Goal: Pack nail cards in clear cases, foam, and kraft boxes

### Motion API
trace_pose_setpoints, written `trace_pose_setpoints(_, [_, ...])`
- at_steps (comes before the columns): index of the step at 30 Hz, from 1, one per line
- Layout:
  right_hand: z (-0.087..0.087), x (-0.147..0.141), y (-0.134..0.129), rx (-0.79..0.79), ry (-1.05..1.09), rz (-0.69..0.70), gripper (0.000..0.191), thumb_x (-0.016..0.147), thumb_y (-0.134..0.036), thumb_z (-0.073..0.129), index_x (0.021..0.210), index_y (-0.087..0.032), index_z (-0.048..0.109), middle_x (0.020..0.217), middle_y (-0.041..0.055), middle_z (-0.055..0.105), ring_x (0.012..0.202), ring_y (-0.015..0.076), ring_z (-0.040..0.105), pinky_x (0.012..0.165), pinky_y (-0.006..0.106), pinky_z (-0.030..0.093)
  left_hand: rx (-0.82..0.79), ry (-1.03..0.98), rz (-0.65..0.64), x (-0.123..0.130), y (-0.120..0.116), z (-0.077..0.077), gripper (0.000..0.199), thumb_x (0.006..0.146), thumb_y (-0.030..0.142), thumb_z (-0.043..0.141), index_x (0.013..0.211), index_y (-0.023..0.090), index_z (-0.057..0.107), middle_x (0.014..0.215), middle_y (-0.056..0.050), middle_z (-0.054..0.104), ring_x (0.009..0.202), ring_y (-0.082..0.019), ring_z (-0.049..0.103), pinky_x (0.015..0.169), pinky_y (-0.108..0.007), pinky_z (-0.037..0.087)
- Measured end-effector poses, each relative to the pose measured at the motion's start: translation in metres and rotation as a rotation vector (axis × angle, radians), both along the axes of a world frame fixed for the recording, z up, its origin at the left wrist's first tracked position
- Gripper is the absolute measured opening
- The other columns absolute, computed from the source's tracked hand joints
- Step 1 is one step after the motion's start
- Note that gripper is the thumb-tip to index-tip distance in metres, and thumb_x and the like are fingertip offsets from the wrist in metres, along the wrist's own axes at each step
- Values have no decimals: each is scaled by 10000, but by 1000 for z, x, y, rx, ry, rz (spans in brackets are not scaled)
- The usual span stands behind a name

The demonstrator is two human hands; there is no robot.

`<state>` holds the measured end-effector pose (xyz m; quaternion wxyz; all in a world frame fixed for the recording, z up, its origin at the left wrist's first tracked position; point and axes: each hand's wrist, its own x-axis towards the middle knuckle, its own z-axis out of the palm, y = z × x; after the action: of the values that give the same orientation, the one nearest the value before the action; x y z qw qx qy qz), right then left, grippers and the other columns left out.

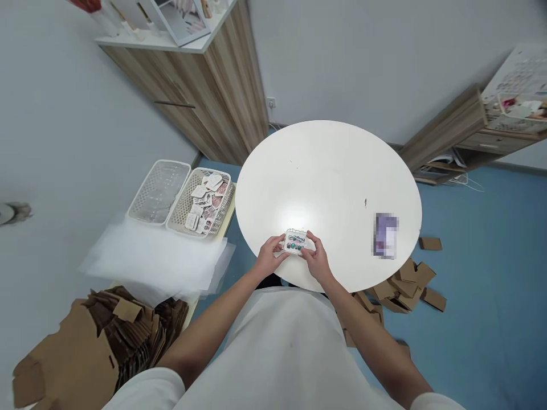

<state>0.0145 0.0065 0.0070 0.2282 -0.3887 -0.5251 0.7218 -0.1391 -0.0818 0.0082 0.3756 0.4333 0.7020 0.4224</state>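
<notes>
A small transparent plastic case (294, 241) is held between my two hands over the near part of the white round table. Rows of small shiny pieces show inside it, some green and some dark red; they look like press-on nails, but are too small to be sure of. My left hand (270, 254) grips the case's left side, fingers at the edge and thumb below. On the right side, my right hand (316, 259) holds it with the thumb along the lower right corner and the fingers near the top corner. Whether the case touches the tabletop I cannot tell.
The white table (329, 165) bears a pixelated purple item (385, 236) at right. Left are a basket of packets (205, 202), a basket of transparent plastic pieces (159, 192), white sheets (158, 259) and flattened cardboard (72, 353). Small cardboard boxes (404, 287) lie on the floor at right.
</notes>
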Motion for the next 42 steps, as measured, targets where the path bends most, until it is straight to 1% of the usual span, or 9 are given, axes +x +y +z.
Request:
trace_pose_setpoints(3, [-2,-1,3,86,-56,93,423,766,-373,517,1168,-286,417,1429,65,181,869,178,620,797,368,496,-22,30,51,1,-1,-5,523,738,283,583,1235,256,420,1059,-51,494,842,-131,527,796,-328,498])
trace_pose_setpoints(6, [-7,-6,7,202,-72,202,520,725,-370,574,1202,-269,390,1424,80,196,986,206,572,829,364,476,-41,51,83,-4,-5,-8,523,745,260,573,1242,261,410,1066,-51,488,843,-132,529,785,-326,503])
trace_pose_setpoints(9, [-16,-17,11,380,-128,317,601,693,-341,617,1233,-263,365,1413,87,228,1087,229,498,847,380,456,-64,75,125,-14,-9,-11,528,740,234,572,1242,253,410,1067,-50,479,837,-129,532,782,-319,502])
trace_pose_setpoints(12, [-23,-33,14,523,-215,388,557,734,-316,566,1245,-266,350,1393,84,275,1135,233,447,834,398,455,-94,111,152,-29,-11,-14,522,740,214,564,1238,249,415,1063,-49,468,845,-127,534,792,-312,492])
trace_pose_setpoints(18, [-35,-86,17,719,-351,434,502,766,-303,520,1237,-244,358,1359,71,336,1204,238,363,931,431,377,-156,194,130,-74,-12,-22,565,737,198,544,1269,254,365,1067,-45,479,917,-151,529,830,-313,456])
trace_pose_setpoints(25, [-49,-147,23,809,-516,485,500,752,-294,533,1220,-243,365,1349,69,356,1107,252,438,876,436,392,-184,250,114,-131,-4,-41,549,729,198,515,1259,191,374,1132,-79,474,1075,-213,461,913,-367,395])
trace_pose_setpoints(31, [-49,-186,31,826,-644,453,489,748,-315,533,1204,-223,381,1343,67,370,1103,262,421,857,421,383,-152,265,81,-167,10,-54,543,726,183,501,1253,169,371,1163,-93,466,1115,-225,420,954,-383,359])
trace_pose_setpoints(35, [-49,-200,31,820,-695,438,498,745,-307,526,1210,-206,379,1356,70,350,1100,267,408,856,418,371,-143,269,63,-177,13,-57,528,738,179,485,1253,179,366,1189,-94,448,1128,-226,409,960,-391,356])
trace_pose_setpoints(42, [-51,-203,28,780,-703,412,524,733,-328,528,1215,-195,372,1370,91,314,1142,285,370,868,433,345,-159,298,41,-175,12,-53,522,754,192,480,1259,169,351,1208,-106,426,1148,-240,384,970,-402,344])
